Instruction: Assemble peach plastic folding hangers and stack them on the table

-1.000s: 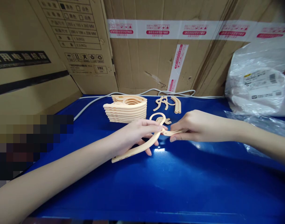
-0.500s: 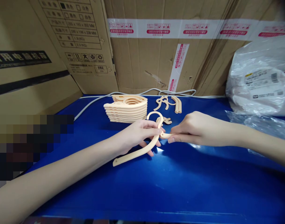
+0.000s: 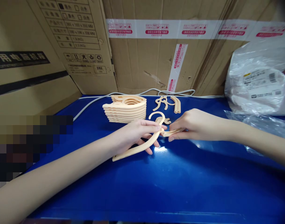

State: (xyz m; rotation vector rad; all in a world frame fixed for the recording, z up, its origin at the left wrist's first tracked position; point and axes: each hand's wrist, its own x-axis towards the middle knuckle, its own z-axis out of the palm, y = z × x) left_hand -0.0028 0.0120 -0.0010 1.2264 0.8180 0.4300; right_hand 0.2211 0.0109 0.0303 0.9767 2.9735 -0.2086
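Note:
My left hand point(image 3: 137, 132) is closed on a cream plastic hanger part point(image 3: 136, 150), thumb and fingers pinching it just below its curved hook. One long arm of that part slopes down to the left, with its end near my wrist. My right hand point(image 3: 190, 126) grips a slimmer cream hanger arm point(image 3: 170, 133), whose left end meets the hooked part beside my left fingertips. My fingers partly hide the joint, so I cannot tell whether the two are fastened. Behind my left fingers, small cream hanger pieces point(image 3: 166, 120) lie on the table.
A stack of folded cream hangers point(image 3: 125, 112) stands behind my left hand. Loose hooked pieces point(image 3: 161, 102) and curved arms point(image 3: 177, 104) lie farther back on the blue table point(image 3: 170, 186). Cardboard boxes point(image 3: 142, 62), a white cable point(image 3: 93, 96) and a plastic bag point(image 3: 261, 84) border it.
My right hand has risen slightly, and its hanger arm now tilts upward to the right. The hooked part has turned a little, its lower left end a bit higher.

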